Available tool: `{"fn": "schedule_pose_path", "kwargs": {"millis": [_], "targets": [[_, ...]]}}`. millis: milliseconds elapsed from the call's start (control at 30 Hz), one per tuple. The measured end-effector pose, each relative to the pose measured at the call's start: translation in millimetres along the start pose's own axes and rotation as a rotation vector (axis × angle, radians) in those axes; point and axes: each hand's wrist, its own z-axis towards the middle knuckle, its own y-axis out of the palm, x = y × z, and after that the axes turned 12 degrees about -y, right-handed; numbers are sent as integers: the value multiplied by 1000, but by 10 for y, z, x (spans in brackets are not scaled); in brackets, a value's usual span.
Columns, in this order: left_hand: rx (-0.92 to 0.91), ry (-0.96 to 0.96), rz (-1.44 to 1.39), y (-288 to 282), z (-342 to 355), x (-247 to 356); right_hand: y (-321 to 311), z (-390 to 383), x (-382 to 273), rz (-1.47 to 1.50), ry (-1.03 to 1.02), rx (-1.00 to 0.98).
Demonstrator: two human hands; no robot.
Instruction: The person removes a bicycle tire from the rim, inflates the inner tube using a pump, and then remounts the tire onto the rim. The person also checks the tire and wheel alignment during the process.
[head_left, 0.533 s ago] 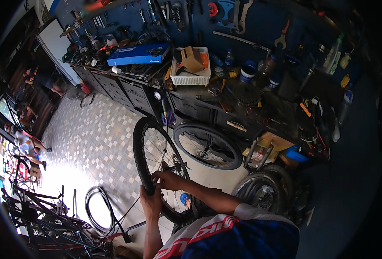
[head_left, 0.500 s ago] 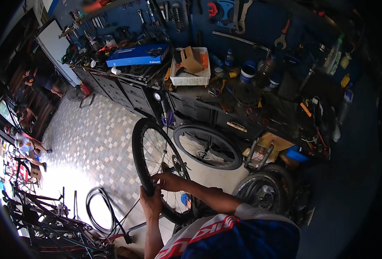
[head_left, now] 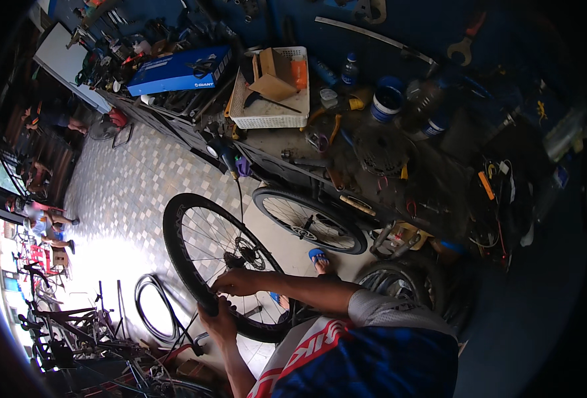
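Observation:
A bicycle wheel (head_left: 180, 247) with a black tyre, deep dark rim and thin spokes leans in front of me, its cassette and disc rotor toward the bench. My left hand (head_left: 219, 322) wraps round the tyre on the near side. Just above it, my right hand (head_left: 237, 282) is closed at the rim's inner edge, fingertips bent against the rim. Whether something small sits between those fingertips is hidden. A second bicycle wheel (head_left: 354, 243) rests beyond, against the bench.
The cluttered workbench (head_left: 270, 142) bears a white basket (head_left: 267, 123), a blue box (head_left: 180, 71) and tools. A coiled black hose (head_left: 139, 312) lies on the tiled floor. Bicycles (head_left: 88, 338) stand at left, tyres (head_left: 399, 278) at right. People sit far left. My sandalled foot (head_left: 321, 262) shows below.
The held wheel has tilted over to the left, showing more of its side face. My hands have moved slightly left and down with it. The view has shifted, bringing my foot into sight.

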Motion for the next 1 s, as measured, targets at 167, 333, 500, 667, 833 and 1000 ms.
{"fn": "schedule_pose_path", "kwargs": {"millis": [167, 333, 500, 667, 833, 1000], "targets": [[74, -50, -63, 229, -103, 104, -285, -6, -40, 101, 51, -94], [100, 7, -36, 374, -174, 193, -414, 13, -97, 99, -20, -52], [126, -23, -8, 492, -222, 322, -557, 12, -79, 135, 53, -80], [145, -31, -39, 607, -260, 427, -651, -12, -108, 126, 81, -138], [158, -11, -56, 670, -257, 438, -682, -18, -6, -33, 38, -108], [143, -41, -92, 702, -227, 443, -1022, -126, -1, -170, 119, 40]]}}
